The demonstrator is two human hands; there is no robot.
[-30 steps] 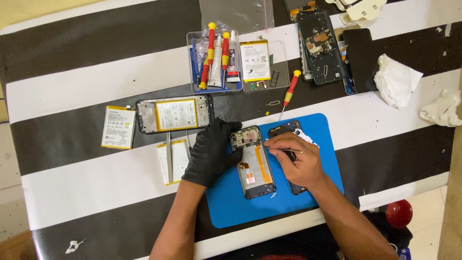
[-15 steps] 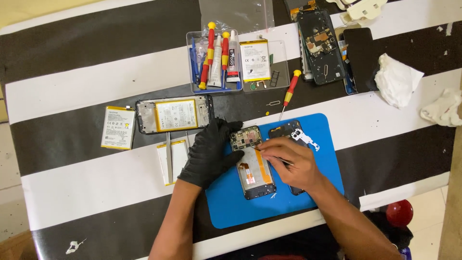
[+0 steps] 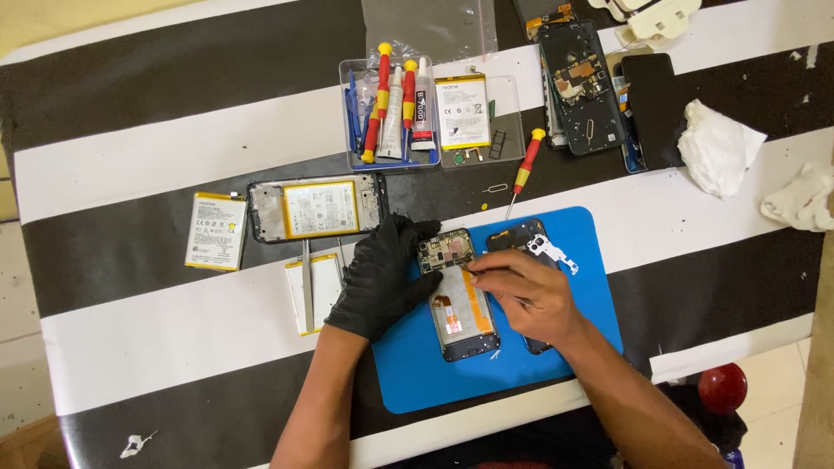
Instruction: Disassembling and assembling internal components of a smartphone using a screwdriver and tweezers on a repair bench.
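On the blue mat (image 3: pixel 573 365), the gloved left hand (image 3: pixel 382 280) presses flat on one opened phone (image 3: pixel 456 295) at center, the bare right hand (image 3: pixel 526 295) pinches something tiny over it, and three screwdrivers sit at 12 o'clock.

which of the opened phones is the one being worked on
The opened phone on the blue mat, steadied by the gloved left hand and touched by the bare right hand. The others lie untouched: one left with a yellow battery, one top right.
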